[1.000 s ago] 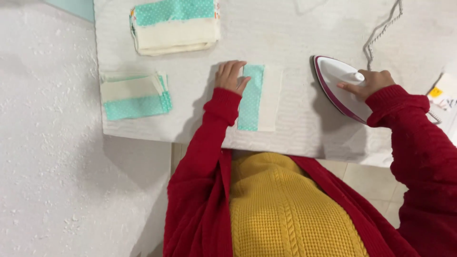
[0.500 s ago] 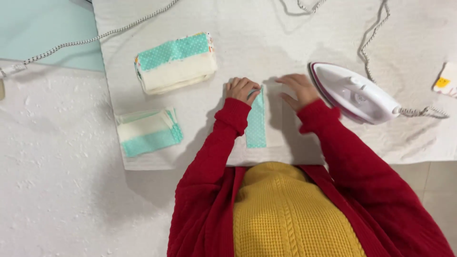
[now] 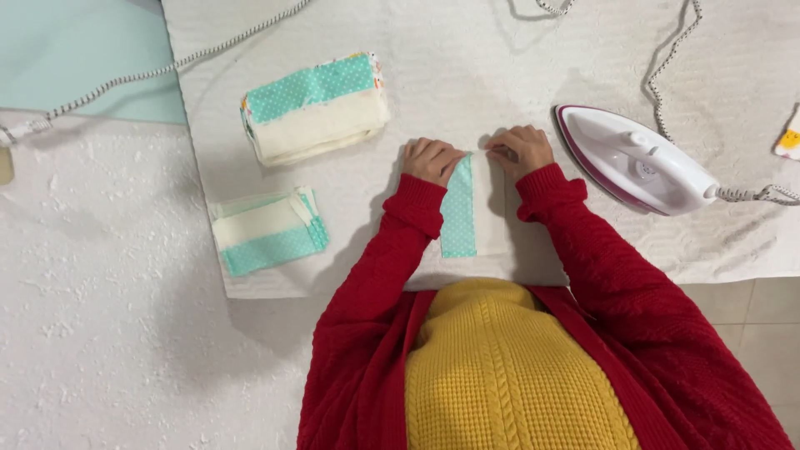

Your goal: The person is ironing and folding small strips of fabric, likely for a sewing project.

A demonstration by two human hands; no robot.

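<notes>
A narrow cloth piece (image 3: pixel 458 212) with a teal dotted strip and a white part lies on the white ironing pad (image 3: pixel 500 67) in front of me. My left hand (image 3: pixel 433 160) pinches its far left corner, fingers curled. My right hand (image 3: pixel 521 150) grips the far edge of the white part beside it. Both red sleeves reach over the pad. A white and magenta iron (image 3: pixel 637 160) rests on its side to the right of my right hand, untouched.
A thick stack of folded teal and cream cloths (image 3: pixel 315 108) sits at the back left of the pad. A smaller stack (image 3: pixel 268 232) lies nearer the left edge. The iron's braided cord (image 3: pixel 667 50) loops across the back. A teal mat (image 3: pixel 83 50) lies at far left.
My right hand left the iron and came over to the cloth piece. Both hands now hold its far end. The view shifted, with the iron now lying free at right.
</notes>
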